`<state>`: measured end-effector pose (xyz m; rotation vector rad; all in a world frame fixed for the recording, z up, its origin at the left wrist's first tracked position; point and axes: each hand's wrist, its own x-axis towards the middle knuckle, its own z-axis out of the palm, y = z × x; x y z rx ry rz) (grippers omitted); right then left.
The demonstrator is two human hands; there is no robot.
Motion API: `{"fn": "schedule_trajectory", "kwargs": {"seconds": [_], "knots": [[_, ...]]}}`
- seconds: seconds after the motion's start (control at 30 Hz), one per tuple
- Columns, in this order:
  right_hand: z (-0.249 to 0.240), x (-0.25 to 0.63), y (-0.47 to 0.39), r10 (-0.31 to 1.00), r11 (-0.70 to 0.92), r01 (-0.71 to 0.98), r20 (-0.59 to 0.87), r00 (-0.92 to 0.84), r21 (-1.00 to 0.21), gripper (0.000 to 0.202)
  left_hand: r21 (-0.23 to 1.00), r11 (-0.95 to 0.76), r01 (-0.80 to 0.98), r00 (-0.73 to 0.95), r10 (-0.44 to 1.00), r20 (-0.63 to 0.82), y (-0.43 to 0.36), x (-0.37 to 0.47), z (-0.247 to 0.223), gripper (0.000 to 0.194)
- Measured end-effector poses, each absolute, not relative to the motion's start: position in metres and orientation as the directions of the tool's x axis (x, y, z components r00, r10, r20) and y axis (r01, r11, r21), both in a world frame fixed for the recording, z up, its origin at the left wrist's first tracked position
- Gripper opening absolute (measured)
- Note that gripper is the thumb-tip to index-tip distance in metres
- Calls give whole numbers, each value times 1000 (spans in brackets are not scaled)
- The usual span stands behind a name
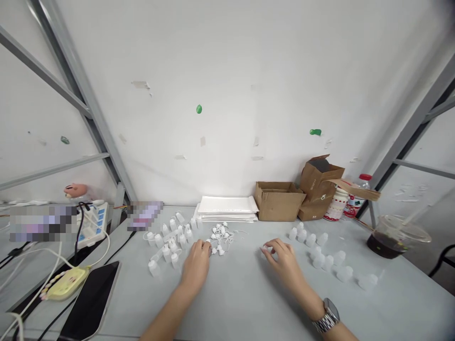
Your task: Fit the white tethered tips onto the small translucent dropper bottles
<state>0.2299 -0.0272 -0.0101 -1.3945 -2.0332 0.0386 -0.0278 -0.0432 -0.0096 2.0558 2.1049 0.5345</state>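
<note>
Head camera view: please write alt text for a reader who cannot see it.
A person's left hand is at a pile of small white parts on a gray table; the right hand seems to pinch something tiny. White containers are left, translucent containers right, cardboard boxes behind.

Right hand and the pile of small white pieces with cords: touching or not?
Apart. The head view shows bare grey tabletop between the right hand and the pile of small white pieces.
</note>
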Motion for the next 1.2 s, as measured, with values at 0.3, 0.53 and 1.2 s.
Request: {"fn": "schedule_trajectory", "kwargs": {"seconds": [0.3,0.53,1.2], "knots": [[-33,231,-22,842,485,737,478,-248,-470,26,473,-6,881,-107,971,212,-41,-29,-13,16],[-45,232,-20,851,489,685,467,-240,-540,27,679,-58,732,-153,957,247,-39,-29,-19,8],[16,164,10,869,299,130,214,-446,-945,35,983,-180,-25,-241,956,169,1,-7,15,35]]}}
